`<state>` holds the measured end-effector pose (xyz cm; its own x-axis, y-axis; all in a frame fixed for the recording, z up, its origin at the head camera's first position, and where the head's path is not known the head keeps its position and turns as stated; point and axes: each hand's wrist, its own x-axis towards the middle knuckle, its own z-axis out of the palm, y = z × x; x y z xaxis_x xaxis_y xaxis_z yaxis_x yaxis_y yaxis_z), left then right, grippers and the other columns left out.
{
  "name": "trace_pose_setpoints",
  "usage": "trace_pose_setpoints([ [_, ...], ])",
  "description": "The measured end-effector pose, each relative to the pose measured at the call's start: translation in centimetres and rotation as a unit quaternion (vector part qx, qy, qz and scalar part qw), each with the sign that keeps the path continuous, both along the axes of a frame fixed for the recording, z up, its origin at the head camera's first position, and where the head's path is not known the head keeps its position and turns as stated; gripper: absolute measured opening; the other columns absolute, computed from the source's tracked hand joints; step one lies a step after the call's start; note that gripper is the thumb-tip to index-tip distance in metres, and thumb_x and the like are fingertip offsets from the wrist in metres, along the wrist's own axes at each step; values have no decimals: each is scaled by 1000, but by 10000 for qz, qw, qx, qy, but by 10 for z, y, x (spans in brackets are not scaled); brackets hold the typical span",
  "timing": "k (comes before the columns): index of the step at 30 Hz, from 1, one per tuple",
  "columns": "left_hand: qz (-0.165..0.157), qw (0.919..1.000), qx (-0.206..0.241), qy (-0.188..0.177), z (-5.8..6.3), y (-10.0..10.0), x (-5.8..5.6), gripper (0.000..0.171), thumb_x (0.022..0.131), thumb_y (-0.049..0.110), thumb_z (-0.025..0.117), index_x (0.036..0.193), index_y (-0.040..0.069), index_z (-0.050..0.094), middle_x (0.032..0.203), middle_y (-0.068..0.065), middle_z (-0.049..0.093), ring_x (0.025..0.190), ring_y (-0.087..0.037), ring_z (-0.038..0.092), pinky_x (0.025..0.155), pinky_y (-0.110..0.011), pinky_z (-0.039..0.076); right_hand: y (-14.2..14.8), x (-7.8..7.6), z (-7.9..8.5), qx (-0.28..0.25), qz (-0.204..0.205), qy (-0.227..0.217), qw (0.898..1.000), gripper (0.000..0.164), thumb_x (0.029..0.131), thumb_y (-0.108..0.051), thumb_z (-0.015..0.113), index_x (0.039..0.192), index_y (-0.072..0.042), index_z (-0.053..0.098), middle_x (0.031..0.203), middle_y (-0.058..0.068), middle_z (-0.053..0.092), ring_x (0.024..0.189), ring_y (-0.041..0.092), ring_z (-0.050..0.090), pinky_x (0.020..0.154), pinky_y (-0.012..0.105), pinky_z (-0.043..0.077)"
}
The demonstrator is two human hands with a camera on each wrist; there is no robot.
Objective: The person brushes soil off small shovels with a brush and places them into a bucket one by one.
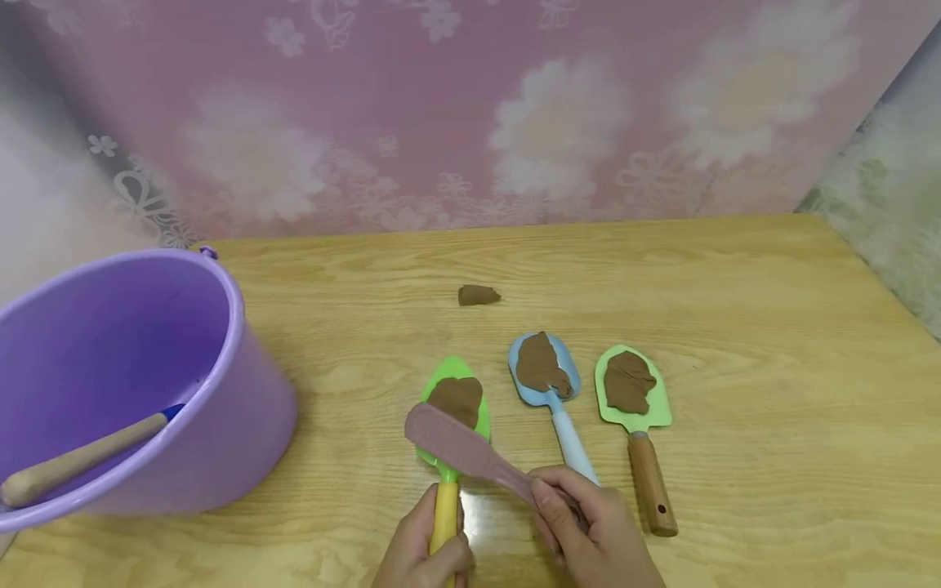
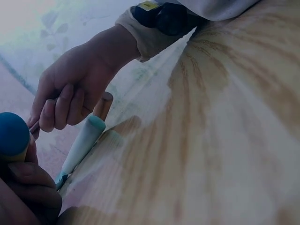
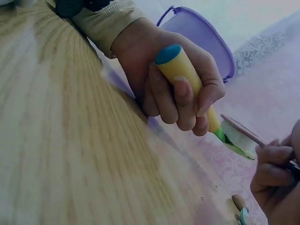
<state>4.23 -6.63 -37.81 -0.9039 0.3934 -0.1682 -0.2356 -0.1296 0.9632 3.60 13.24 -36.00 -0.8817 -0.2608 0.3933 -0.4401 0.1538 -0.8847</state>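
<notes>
My left hand (image 1: 415,543) grips the yellow handle of a bright green toy trowel (image 1: 455,367), also seen in the right wrist view with its blue-capped handle (image 3: 180,65). A lump of brown clay (image 1: 461,395) lies on the trowel's blade. In my right hand (image 1: 599,531) is a mauve spatula (image 1: 452,441), pinched by its handle. Its flat blade crosses over the lower part of the clay and trowel; whether they touch, I cannot tell. To the right lie a blue shovel (image 1: 523,387) and a pale green shovel (image 1: 657,410), each bearing brown clay.
A purple bucket (image 1: 257,425) stands at the left, with a wooden-handled tool (image 1: 91,457) leaning on its rim. Farther back on the wooden table (image 1: 353,310) lies a small brown clay piece (image 1: 478,296). A pink floral backdrop (image 1: 441,106) rises behind.
</notes>
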Motion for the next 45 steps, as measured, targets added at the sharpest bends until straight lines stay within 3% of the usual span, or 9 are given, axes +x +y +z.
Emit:
trace_pose_setpoints([
  [3,3,9999,-74,155,2,1,0,14,77,-5,48,88,-9,39,59,6,44,44,0,47,41,-13,40,2,0,0,-101,-201,55,9997,27,94,17,42,101,-1,60,59,1,47,43,3,41,34,14,33],
  [10,-57,9992,-200,350,2,0,-2,15,76,-4,48,87,-7,38,59,6,45,44,-1,49,39,-14,41,0,0,0,172,-148,187,9996,28,92,17,45,101,-4,62,58,-2,49,43,-1,38,34,12,31],
  [14,-50,9987,-326,389,1,-1,-2,17,76,-3,49,88,-9,39,59,5,46,44,-1,50,39,-15,42,-1,1,1,146,-445,115,9988,27,93,16,45,100,-4,62,59,-2,48,43,0,39,34,14,33],
  [20,-101,9989,-369,264,1,-1,-3,17,78,-1,48,90,-8,39,63,5,45,46,-1,50,43,-14,43,0,-2,-1,418,-291,300,9982,27,91,16,49,100,-4,64,56,-3,48,43,-1,38,35,12,31],
  [26,-92,9980,-489,382,1,-2,-2,17,77,-2,51,90,-6,41,61,3,46,45,-3,51,41,-17,44,-2,0,-1,261,-747,252,9965,27,91,17,47,100,-3,63,57,-2,47,42,1,37,34,15,30],
  [32,-239,9967,-599,483,1,-4,-4,13,79,-1,50,87,-6,42,62,4,47,46,-3,55,42,-19,47,1,-2,2,230,-270,206,9992,27,89,17,51,101,-3,64,59,0,49,44,3,38,35,14,31],
  [38,-177,9961,-715,490,2,-5,-3,13,80,0,52,89,-5,44,60,2,49,46,-5,58,42,-23,48,3,-2,5,507,-728,74,9960,24,91,13,53,101,-6,65,59,-3,48,44,1,37,35,15,31],
  [43,-182,9971,-672,306,2,-5,-3,14,81,2,51,90,-5,43,60,1,50,46,-8,58,41,-20,46,4,-4,2,477,-215,421,9977,27,88,17,53,101,-4,63,62,0,50,46,2,38,37,13,32],
  [45,-219,9967,-700,340,2,-5,-3,14,81,2,51,90,-5,43,60,1,50,46,-7,58,42,-20,46,3,-3,2,555,-261,365,9975,26,88,16,54,100,-4,64,62,-1,50,47,1,39,38,14,33],
])
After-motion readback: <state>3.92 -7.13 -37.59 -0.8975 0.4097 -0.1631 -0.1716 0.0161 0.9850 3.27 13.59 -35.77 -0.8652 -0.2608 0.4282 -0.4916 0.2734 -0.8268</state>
